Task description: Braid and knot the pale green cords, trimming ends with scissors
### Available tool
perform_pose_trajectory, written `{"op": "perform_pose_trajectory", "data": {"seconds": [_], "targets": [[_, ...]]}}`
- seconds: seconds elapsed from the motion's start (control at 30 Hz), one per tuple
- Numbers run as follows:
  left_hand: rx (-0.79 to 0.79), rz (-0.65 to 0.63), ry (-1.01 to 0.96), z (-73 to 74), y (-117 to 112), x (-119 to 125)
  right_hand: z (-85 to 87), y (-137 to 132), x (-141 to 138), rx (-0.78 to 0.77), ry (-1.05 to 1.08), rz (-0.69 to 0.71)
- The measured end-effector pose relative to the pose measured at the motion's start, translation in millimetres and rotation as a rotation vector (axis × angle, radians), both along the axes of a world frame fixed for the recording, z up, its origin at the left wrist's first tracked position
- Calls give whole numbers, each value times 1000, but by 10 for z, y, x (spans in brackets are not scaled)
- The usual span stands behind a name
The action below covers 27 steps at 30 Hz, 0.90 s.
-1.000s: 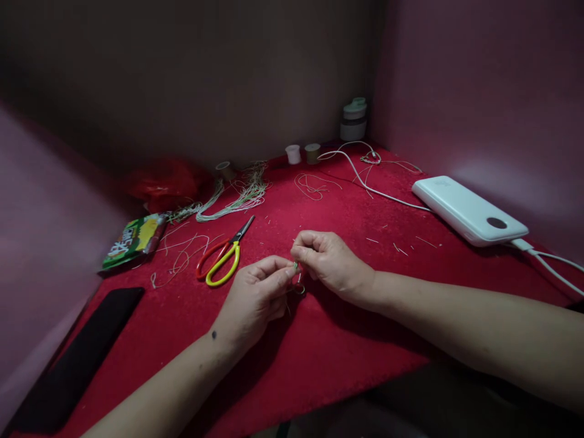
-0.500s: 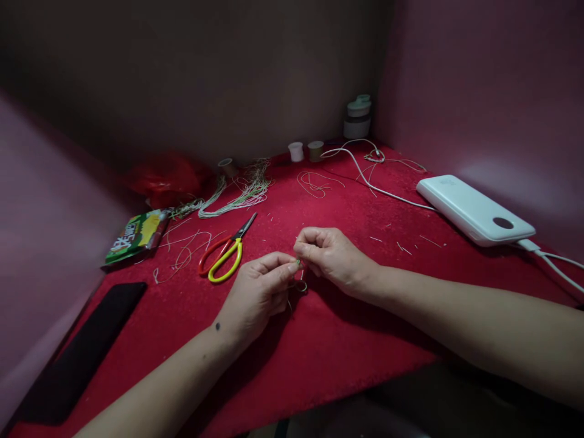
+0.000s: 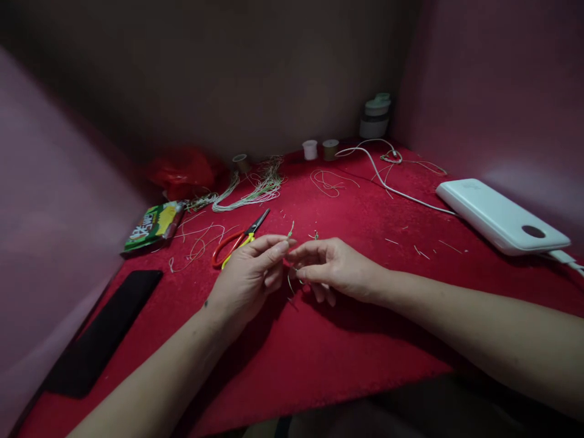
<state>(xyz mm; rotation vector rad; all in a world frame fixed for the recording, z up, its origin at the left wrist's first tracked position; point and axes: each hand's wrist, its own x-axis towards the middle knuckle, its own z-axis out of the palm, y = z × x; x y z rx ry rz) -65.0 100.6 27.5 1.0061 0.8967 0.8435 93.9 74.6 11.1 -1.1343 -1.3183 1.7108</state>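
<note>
Between its thumb and forefinger, my left hand [image 3: 246, 277] pinches a thin cord [image 3: 291, 230], whose pale green knotted end sticks up above the fingertips. Close beside it, my right hand [image 3: 331, 266] has bent fingers at the hanging part of the same cord, which curls below the thumb; the exact grip is partly hidden. A second small green knotted end [image 3: 316, 235] shows just above the right knuckles; I cannot tell whether it is held. Scissors [image 3: 232, 243] with red and yellow handles lie behind my left hand, which partly covers them.
A red cloth [image 3: 356, 371] covers the table. Behind lie a bundle of pale cords [image 3: 255, 194], thread spools [image 3: 310, 150] and a red plastic bag [image 3: 185, 173]. A snack packet [image 3: 152, 228] and black case [image 3: 107, 331] are left; a white power bank [image 3: 502, 216] with cable is right.
The view has shifted, so the table things sit further right. My right fingers have lowered and loosened from their curl; the cord's green end now stands above my left fingertips.
</note>
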Motion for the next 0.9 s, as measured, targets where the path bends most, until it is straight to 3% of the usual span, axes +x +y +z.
{"op": "perform_pose_trajectory", "data": {"seconds": [0.13,0.27,0.33,0.4,0.5,0.57,0.67,0.9], "targets": [[10,28,10,-14,17,7,-5,9,3,32,-106,45],[-37,135,89,21,79,-54,-26,37,41,50,-62,-48],[-97,116,151,32,97,-84,-40,50,60,63,-8,-103],[-116,-13,173,34,82,-91,-54,61,74,75,31,-136],[-136,-304,201,36,15,-76,-65,76,87,83,57,-158],[-142,-377,284,49,-15,-80,-67,84,95,83,66,-170],[-42,-278,404,91,25,-143,-62,94,109,56,91,-175],[123,-95,464,255,275,-366,-64,111,159,21,70,-178]]}}
